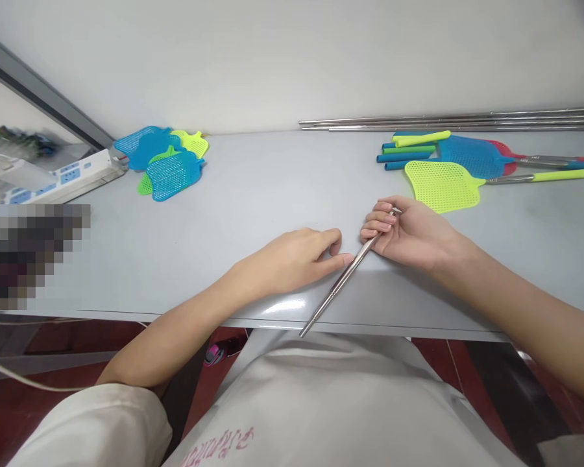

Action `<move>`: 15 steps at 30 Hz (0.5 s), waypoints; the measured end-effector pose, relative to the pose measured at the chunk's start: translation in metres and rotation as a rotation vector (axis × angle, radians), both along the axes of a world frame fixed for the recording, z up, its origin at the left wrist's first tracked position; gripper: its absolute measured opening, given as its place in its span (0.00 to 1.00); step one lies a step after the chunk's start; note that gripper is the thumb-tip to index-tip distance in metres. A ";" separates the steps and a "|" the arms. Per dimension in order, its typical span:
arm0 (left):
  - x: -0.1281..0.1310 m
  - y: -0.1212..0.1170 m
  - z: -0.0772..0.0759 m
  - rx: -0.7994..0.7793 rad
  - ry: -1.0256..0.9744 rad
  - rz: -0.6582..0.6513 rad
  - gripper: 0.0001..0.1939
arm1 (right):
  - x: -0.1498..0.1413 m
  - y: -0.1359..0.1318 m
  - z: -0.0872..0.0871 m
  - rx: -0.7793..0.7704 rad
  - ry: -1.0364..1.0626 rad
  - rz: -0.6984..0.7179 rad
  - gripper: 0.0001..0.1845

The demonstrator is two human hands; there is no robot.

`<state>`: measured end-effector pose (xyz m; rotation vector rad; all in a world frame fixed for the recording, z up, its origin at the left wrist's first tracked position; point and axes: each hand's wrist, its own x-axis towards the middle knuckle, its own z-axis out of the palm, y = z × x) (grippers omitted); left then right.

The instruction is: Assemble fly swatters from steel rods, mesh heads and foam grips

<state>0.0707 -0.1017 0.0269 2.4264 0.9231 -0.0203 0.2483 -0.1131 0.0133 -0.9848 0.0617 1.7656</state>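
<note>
Grey tabletop [253,207], metal rod [339,283] diagonal, lower-left tip seemingly past front edge [272,323].

Surface [253,214]: light grey, smooth, extending under and to either side of the left hand [302,259] and right hand [411,237]. Wall [272,58]: plain, off-white, rising beyond the hands along the rear of the surface. Grey frame bar [39,87]: diagonal, well left of the left hand. Floor [460,363]: red, below the hands' level. Light: one glossy highlight [289,305] nearer the front edge than the left hand.
</note>
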 end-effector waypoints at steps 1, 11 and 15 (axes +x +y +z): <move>0.000 0.000 0.000 0.001 -0.002 -0.002 0.16 | 0.000 0.000 0.000 -0.002 0.001 0.001 0.11; -0.001 0.001 -0.001 -0.010 -0.024 -0.014 0.16 | -0.001 -0.001 0.000 -0.001 0.015 0.007 0.12; -0.001 0.001 -0.001 -0.012 -0.027 -0.015 0.16 | -0.002 -0.001 0.001 -0.004 0.013 0.008 0.11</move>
